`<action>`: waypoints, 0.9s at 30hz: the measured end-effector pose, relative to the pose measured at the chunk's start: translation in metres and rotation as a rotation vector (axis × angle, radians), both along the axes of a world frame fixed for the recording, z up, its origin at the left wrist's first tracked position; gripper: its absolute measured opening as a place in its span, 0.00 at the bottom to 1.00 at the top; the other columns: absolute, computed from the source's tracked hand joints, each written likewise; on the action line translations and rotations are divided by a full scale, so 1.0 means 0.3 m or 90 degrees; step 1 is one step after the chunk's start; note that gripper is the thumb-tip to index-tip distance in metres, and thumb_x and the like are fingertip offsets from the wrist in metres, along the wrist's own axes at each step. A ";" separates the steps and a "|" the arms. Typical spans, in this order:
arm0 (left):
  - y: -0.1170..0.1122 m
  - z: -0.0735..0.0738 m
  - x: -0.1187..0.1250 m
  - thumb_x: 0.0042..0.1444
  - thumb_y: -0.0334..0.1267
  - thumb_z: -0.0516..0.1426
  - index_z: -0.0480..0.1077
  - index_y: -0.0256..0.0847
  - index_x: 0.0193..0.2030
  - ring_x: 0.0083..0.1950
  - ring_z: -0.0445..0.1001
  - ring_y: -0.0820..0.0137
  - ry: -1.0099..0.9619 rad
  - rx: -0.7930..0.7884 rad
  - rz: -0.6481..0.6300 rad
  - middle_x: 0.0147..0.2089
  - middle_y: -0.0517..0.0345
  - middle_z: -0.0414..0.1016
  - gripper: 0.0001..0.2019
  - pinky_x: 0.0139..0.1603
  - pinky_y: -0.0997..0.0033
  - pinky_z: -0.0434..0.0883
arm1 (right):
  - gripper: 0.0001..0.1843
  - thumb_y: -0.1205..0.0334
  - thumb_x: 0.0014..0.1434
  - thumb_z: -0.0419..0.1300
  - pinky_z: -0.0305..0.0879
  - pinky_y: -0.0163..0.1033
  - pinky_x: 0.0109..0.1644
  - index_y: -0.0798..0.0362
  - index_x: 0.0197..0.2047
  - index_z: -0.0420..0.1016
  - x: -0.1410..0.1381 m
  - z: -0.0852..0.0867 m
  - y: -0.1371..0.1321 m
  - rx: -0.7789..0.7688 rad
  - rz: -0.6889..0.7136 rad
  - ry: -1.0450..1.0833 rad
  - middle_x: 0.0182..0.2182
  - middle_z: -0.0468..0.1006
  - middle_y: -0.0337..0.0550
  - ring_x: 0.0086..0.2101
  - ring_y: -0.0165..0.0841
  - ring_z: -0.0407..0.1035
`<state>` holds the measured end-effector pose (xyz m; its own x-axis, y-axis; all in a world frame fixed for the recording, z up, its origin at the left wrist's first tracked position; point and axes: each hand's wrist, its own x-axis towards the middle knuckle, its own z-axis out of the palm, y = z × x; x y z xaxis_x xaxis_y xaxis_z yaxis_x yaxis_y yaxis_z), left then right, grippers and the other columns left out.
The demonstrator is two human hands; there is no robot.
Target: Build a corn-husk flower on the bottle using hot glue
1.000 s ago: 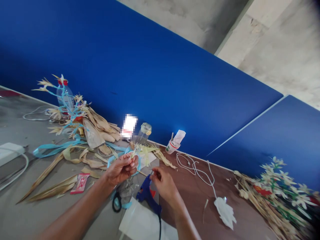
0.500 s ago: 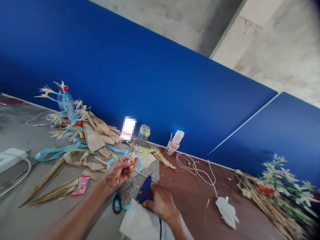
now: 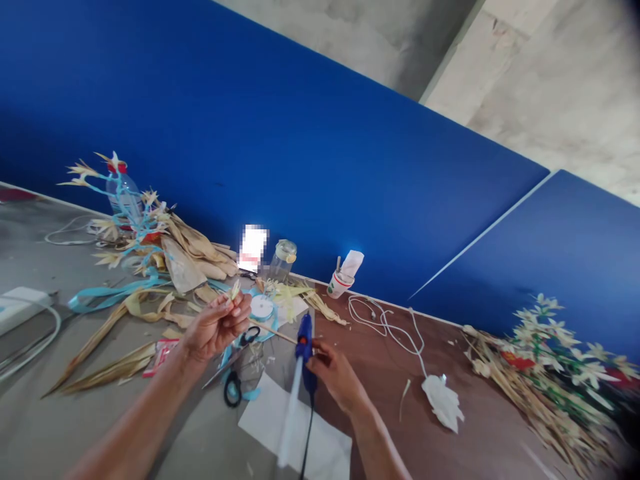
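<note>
My left hand [image 3: 217,327] is closed, with a small pale corn-husk flower piece [image 3: 234,292] pinched at its fingertips. To its right, my right hand [image 3: 333,373] has its fingers against a blue glue gun [image 3: 305,333], gripping it by the side. The gun points away from me, and a whitish glue stick [image 3: 290,417] sticks out of its rear. A thin wooden stick [image 3: 275,331] lies between the two hands. Black-handled scissors [image 3: 233,389] and a roll of light blue ribbon [image 3: 261,307] rest near my left hand. A white sheet [image 3: 270,407] lies beneath the gun.
Dried husks [image 3: 200,250] and blue-stemmed husk flowers [image 3: 143,233] crowd the left, around a plastic bottle [image 3: 123,197]. Along the blue partition [image 3: 300,167] stand a lit screen [image 3: 253,247], a clear jar [image 3: 283,260] and a paper cup [image 3: 341,283]. White flowers [image 3: 560,347] lie right.
The glue gun has turned upright in view, showing its glue stick, and my right hand has shifted slightly right. My left hand has moved left and up with the husk piece.
</note>
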<state>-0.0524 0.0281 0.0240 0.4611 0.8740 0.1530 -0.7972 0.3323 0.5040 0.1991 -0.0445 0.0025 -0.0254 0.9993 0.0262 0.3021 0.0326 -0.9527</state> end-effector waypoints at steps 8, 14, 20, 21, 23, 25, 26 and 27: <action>0.033 -0.033 -0.009 0.43 0.32 0.65 0.65 0.34 0.24 0.19 0.53 0.83 0.075 0.010 0.049 0.22 0.63 0.60 0.11 0.18 0.84 0.58 | 0.23 0.50 0.45 0.65 0.59 0.35 0.27 0.51 0.43 0.73 -0.083 0.106 0.013 -0.021 0.114 0.541 0.36 0.74 0.46 0.23 0.26 0.60; 0.037 -0.051 -0.019 0.42 0.33 0.66 0.67 0.34 0.25 0.19 0.52 0.84 0.101 0.032 0.060 0.22 0.62 0.62 0.11 0.19 0.83 0.54 | 0.28 0.46 0.49 0.65 0.54 0.34 0.27 0.55 0.48 0.71 -0.142 0.180 0.004 -0.062 0.296 0.372 0.22 0.68 0.38 0.22 0.26 0.60; 0.031 -0.061 -0.019 0.41 0.34 0.67 0.69 0.33 0.25 0.19 0.55 0.83 0.137 0.046 0.054 0.21 0.61 0.65 0.11 0.20 0.81 0.53 | 0.34 0.39 0.47 0.63 0.56 0.33 0.25 0.53 0.52 0.69 -0.150 0.216 0.017 -0.103 0.384 0.349 0.35 0.70 0.45 0.23 0.25 0.63; 0.030 -0.063 -0.018 0.41 0.34 0.67 0.69 0.34 0.25 0.19 0.56 0.82 0.138 0.044 0.055 0.21 0.61 0.65 0.11 0.20 0.81 0.53 | 0.35 0.39 0.47 0.63 0.55 0.33 0.24 0.54 0.51 0.70 -0.147 0.218 0.021 -0.110 0.394 0.346 0.34 0.70 0.44 0.21 0.25 0.62; 0.030 -0.069 -0.016 0.40 0.35 0.67 0.69 0.34 0.25 0.19 0.56 0.82 0.135 0.037 0.059 0.20 0.61 0.65 0.11 0.20 0.81 0.53 | 0.34 0.40 0.47 0.64 0.53 0.32 0.22 0.56 0.49 0.71 -0.139 0.219 0.031 -0.102 0.386 0.312 0.27 0.70 0.41 0.18 0.24 0.60; 0.031 -0.073 -0.014 0.40 0.35 0.67 0.69 0.34 0.26 0.19 0.57 0.81 0.135 0.027 0.066 0.20 0.61 0.65 0.11 0.20 0.80 0.54 | 0.33 0.40 0.46 0.64 0.53 0.32 0.21 0.59 0.47 0.72 -0.130 0.222 0.041 -0.091 0.363 0.268 0.20 0.68 0.38 0.16 0.23 0.57; 0.031 -0.075 -0.012 0.40 0.35 0.67 0.69 0.34 0.26 0.19 0.57 0.81 0.137 0.024 0.068 0.20 0.61 0.65 0.11 0.20 0.80 0.55 | 0.34 0.40 0.45 0.65 0.53 0.32 0.21 0.59 0.46 0.73 -0.125 0.224 0.044 -0.090 0.353 0.250 0.19 0.68 0.37 0.16 0.24 0.57; 0.031 -0.075 -0.011 0.40 0.35 0.67 0.69 0.34 0.26 0.19 0.57 0.81 0.139 0.024 0.067 0.20 0.61 0.65 0.11 0.20 0.80 0.55 | 0.35 0.39 0.43 0.65 0.54 0.33 0.22 0.59 0.46 0.73 -0.122 0.228 0.046 -0.091 0.346 0.235 0.19 0.68 0.37 0.17 0.25 0.58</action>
<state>-0.0556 0.0376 0.0014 0.3936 0.9146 0.0930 -0.6969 0.2308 0.6790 0.1626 -0.0306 0.0709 -0.5410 0.8410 -0.0011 -0.0687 -0.0455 -0.9966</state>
